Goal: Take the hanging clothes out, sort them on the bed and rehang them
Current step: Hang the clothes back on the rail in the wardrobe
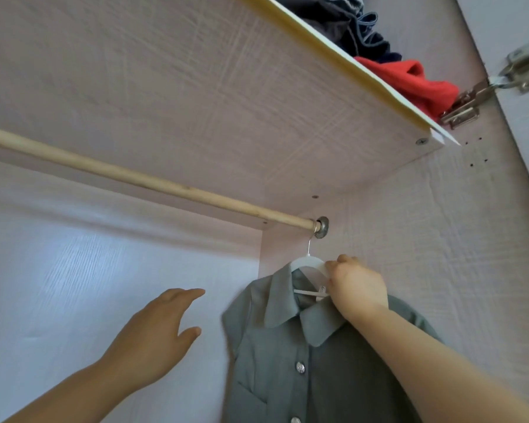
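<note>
1. Your left hand [162, 328] is nearest. It is raised in front of the pale back panel [74, 300] with its fingers straight, the thumb held apart and nothing in it. It sits to the left of the grey garment [287, 361] and does not touch it.
2. Your right hand [358, 288] reaches in over the garment's right shoulder. Its fingers curl round the right arm of the white hanger [307, 264], just below the hook. Your forearm covers much of the garment's right side.
3. The garment hangs on that hanger, below and to the left of your right hand. It is at the far right end of the wardrobe, close to the side wall [440, 239].
4. The garment's lower part is cut off by the frame edge, so you cannot tell whether it is a shirt or a dress.
5. It is a muted grey-green with a flat pointed collar and a short sleeve on the left. It has a chest pocket and silvery buttons down the front.
6. The hanger's thin metal hook rises to the right end of the wooden rod [135, 175], just beside the metal socket [322, 227]. Blur makes it hard to see exactly how the hook sits there.
7. The rod runs leftward and out of view.
8. Farthest up, the shelf [196, 71] carries dark folded clothes [348, 25] and a red one [416, 80]; only their edges show. A metal hinge [471, 99] sits at the right.
</note>
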Demonstrator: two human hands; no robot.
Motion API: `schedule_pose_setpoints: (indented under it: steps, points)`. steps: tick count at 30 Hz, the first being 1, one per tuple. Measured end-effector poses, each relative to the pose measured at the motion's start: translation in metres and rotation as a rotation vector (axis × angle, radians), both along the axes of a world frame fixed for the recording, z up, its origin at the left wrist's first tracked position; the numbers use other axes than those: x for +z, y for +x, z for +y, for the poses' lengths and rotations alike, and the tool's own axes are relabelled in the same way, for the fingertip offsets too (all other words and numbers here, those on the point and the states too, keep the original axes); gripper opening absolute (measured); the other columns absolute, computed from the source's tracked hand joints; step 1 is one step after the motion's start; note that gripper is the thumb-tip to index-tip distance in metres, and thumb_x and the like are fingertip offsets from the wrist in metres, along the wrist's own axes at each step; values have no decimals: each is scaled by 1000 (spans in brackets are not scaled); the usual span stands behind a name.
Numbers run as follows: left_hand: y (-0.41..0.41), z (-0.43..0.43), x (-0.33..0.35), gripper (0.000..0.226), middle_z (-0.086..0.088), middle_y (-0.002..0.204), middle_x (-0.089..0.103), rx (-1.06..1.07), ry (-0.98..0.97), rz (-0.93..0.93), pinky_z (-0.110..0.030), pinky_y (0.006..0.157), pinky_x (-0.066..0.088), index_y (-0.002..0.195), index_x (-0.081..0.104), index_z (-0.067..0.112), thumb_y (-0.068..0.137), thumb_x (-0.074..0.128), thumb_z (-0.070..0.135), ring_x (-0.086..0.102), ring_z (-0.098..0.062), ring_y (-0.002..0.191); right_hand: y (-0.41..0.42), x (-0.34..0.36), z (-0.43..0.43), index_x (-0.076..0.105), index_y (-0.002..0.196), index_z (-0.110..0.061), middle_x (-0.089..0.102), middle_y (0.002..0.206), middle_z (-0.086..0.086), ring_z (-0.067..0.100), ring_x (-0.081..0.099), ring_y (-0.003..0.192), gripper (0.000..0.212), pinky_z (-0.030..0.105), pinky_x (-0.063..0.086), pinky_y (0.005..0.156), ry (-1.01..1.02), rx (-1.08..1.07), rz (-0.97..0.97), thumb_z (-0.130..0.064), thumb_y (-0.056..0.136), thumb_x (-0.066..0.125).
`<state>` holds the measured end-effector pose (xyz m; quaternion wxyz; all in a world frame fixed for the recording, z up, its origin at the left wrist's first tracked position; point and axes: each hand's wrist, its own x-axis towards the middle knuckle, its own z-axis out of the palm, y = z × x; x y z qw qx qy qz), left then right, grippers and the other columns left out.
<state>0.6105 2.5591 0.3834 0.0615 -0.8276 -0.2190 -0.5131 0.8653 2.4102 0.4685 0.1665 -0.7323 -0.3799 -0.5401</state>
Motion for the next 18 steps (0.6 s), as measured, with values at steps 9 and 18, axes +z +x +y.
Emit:
schedule_pose_setpoints:
  steps: [9,18]
  points:
    - [-8,-8,-31,56,15,142,30,-23,-47,49,-17,103,29,142,22,38,92,48,37,35,-3,128,-28,-37,-17,67,110,-16,65,105,6,29,56,101,34,37,42,86,78,168,-155,-17,76,70]
    - [-69,-13,-146,59,6,150,23,130,-290,199,-23,107,23,145,16,31,94,46,36,29,-12,134,-122,-222,21,70,105,-19,67,101,0,25,64,93,48,36,49,87,-306,529,52,-21,59,83]
